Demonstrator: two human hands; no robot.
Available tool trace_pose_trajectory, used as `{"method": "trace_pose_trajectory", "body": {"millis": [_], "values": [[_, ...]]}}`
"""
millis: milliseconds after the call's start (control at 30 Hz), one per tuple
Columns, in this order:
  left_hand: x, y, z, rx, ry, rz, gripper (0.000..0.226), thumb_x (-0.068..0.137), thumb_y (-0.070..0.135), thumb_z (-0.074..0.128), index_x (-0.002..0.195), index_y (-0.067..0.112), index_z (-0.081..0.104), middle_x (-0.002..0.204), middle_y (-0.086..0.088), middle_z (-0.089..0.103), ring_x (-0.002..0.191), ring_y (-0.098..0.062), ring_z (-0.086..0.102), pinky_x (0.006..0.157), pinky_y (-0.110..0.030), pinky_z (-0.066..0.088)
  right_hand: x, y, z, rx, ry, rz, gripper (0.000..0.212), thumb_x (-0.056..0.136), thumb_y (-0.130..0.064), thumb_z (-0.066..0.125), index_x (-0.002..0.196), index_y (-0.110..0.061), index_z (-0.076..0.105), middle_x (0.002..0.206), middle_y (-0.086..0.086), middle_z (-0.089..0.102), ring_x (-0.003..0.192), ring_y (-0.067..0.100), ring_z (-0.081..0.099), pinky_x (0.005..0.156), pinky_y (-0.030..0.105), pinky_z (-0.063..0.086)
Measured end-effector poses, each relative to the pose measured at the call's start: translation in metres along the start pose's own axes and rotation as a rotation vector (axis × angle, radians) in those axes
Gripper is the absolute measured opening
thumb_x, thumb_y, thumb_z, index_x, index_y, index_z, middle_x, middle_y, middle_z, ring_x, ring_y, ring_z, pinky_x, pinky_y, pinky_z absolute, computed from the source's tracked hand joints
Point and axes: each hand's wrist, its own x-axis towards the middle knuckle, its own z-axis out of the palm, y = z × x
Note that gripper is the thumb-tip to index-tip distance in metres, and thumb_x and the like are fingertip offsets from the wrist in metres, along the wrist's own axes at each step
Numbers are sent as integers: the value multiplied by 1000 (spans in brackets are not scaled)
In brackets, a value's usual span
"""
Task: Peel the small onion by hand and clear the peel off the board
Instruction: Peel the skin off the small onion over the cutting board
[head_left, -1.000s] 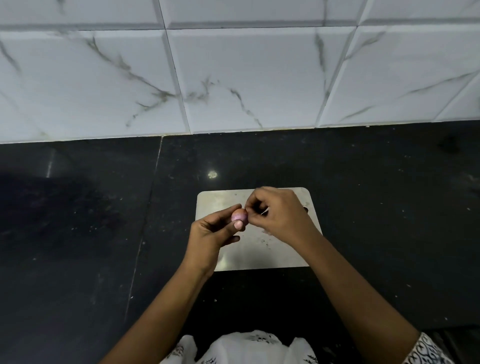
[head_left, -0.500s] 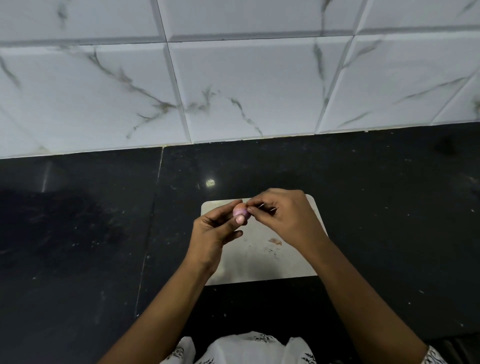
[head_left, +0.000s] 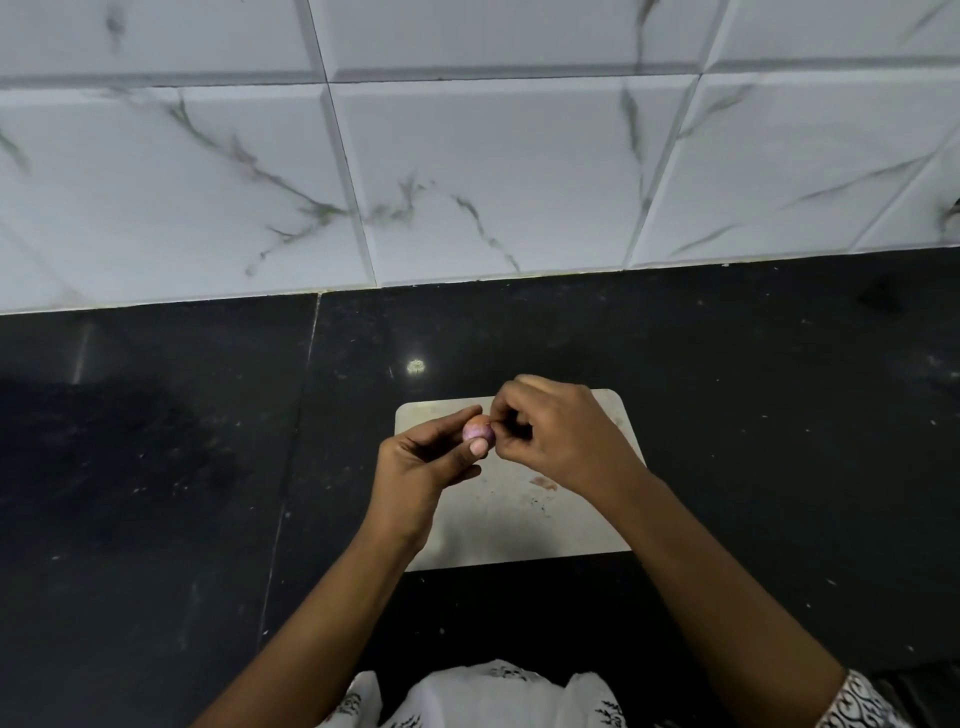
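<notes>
A small pink-purple onion (head_left: 477, 429) is pinched between the thumb and fingers of my left hand (head_left: 421, 465), held just above the pale cutting board (head_left: 509, 519). My right hand (head_left: 558, 434) is curled beside it, its fingertips pinching at the onion's right side. A small scrap of reddish peel (head_left: 544, 484) and a few tiny flecks lie on the board below my right wrist. Whatever my right fingertips grip is too small to make out.
The board sits on a black stone counter (head_left: 156, 493) that runs to a white marble-tiled wall (head_left: 467, 182) behind. My white patterned clothing (head_left: 493, 696) shows at the bottom edge.
Both hands stay together at the onion and have shifted only slightly over the board. A scrap of peel now lies on the board under my right wrist.
</notes>
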Motion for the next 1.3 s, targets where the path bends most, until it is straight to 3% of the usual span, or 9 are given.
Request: {"method": "trace_pose_trajectory", "body": {"millis": [133,300,500,600,733,867,1000,1133,1300], "values": [[-2,0,2,-21,-26,-18,36,70,15,69,106,14,70,97,-3,75,89,-16,71,66,-23,55,1,1,-1,31,-13,27,14,74,-16,72,79,-9,62,78,5,64,64,13,55,57,18,42],[-3,0,5,-78,-77,-34,33,76,4,64,106,17,68,97,-1,75,89,-13,70,65,-23,55,5,7,-6,256,13,268,9,76,-12,71,82,-12,64,78,-4,63,67,8,59,61,16,50],[-4,-5,5,-178,-78,-89,35,82,-4,57,107,18,67,104,0,73,96,-14,68,68,-25,57,0,20,-9,448,61,448,6,82,-11,65,83,-16,63,80,-1,67,70,9,68,65,18,57],[-2,-12,2,-211,-42,-156,35,85,-6,54,107,18,66,108,-2,71,101,-20,66,69,-26,58,-5,31,3,357,-64,506,13,82,-10,66,85,-21,60,87,0,66,75,12,67,66,24,58],[1,-25,-2,-230,6,-250,35,89,-6,50,107,19,66,118,-5,63,109,-25,61,73,-26,59,-16,49,28,281,-184,546,15,83,-4,62,87,-18,63,94,4,68,77,13,66,67,23,56],[0,-29,-2,-256,51,-283,36,90,-7,48,112,16,64,113,-3,65,105,-22,62,69,-25,59,-20,60,34,248,-357,569,26,92,-9,49,112,-16,64,107,3,68,83,9,65,66,15,51],[0,-28,0,-234,66,-257,34,86,-9,52,104,18,64,91,5,74,92,-13,66,72,-25,57,-19,55,22,210,-208,496,22,90,-14,56,109,-20,66,111,0,68,95,7,61,80,14,45],[0,-25,2,-157,44,-139,31,78,-5,61,100,15,65,87,6,75,84,-8,70,69,-23,57,-19,23,14,366,-75,296,21,84,-18,65,105,-18,68,104,-2,69,86,0,60,71,5,47],[-1,-19,4,-116,40,-62,30,76,-3,63,99,16,67,86,5,76,84,-8,71,66,-22,56,-16,15,9,268,15,146,24,81,-20,69,104,-16,71,94,4,70,83,11,64,72,23,54]]}}
